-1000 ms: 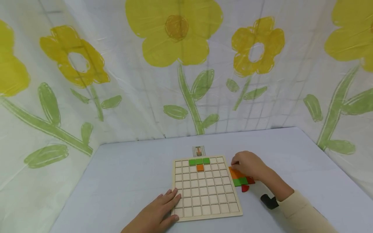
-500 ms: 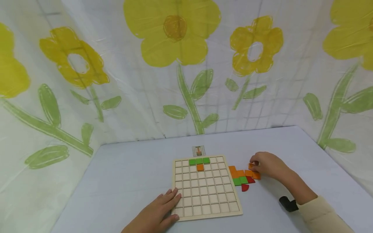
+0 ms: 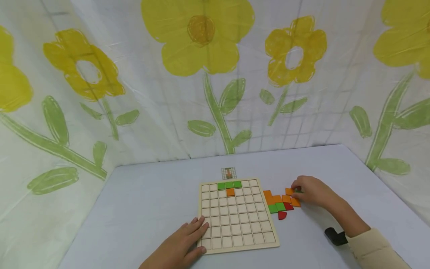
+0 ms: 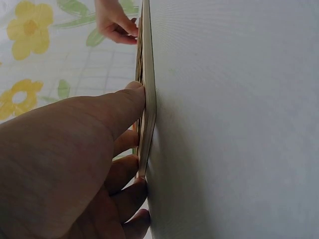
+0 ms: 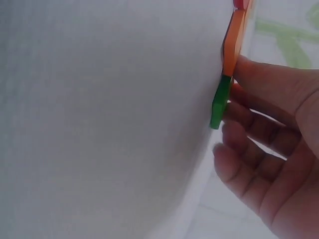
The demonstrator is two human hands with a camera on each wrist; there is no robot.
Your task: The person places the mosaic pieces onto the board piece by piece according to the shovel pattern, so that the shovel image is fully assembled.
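Your right grip [image 3: 310, 190] is half-curled at the green tile [image 5: 220, 103], orange tile [image 5: 233, 44] adjoining; can't tell if pinching. Your left grip [image 3: 183, 240], fingers extended, rests on the board [image 3: 236, 231].

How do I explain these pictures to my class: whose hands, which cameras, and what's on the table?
No robot here: a person works with two bare hands. The wide view comes from a camera on the head; the close-ups come from one on each wrist. On the table lies a wooden board of squares, holding three green tiles and one orange tile. A small printed card lies beyond it; loose tiles in orange, green and red lie to its right. The left hand rests on the board's left edge. The right hand has its fingertips at the loose tiles; whether it grips one, I cannot tell.
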